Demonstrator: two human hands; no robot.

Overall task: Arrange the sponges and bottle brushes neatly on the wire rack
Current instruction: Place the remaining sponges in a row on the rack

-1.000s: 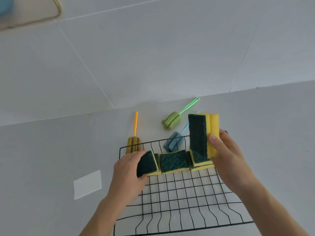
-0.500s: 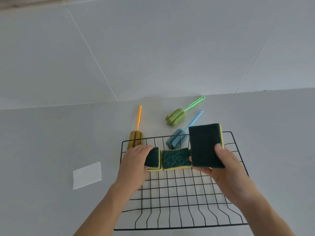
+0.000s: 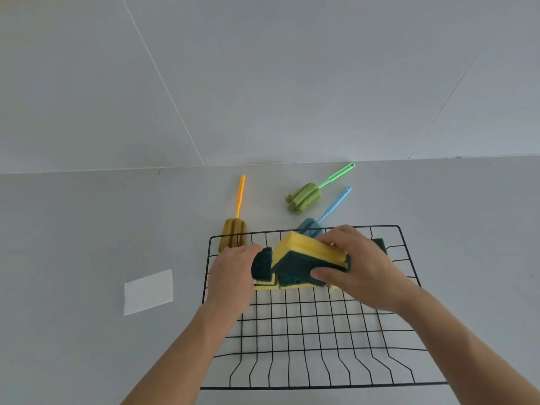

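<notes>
Two hands work over the black wire rack point(image 3: 321, 331). Right hand point(image 3: 358, 266) grips a tilted yellow-green sponge point(image 3: 306, 258); left hand point(image 3: 233, 268) presses another sponge point(image 3: 261, 266) just beside it. Beyond both hands lie orange brush point(image 3: 235, 229), green brush point(image 3: 305, 197), blue brush point(image 3: 330, 211).

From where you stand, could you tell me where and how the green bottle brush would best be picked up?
Probably by its thin handle, coming from above. The green bottle brush lies flat on the counter behind the wire rack, handle pointing away to the right and clear of the blue brush.
</notes>
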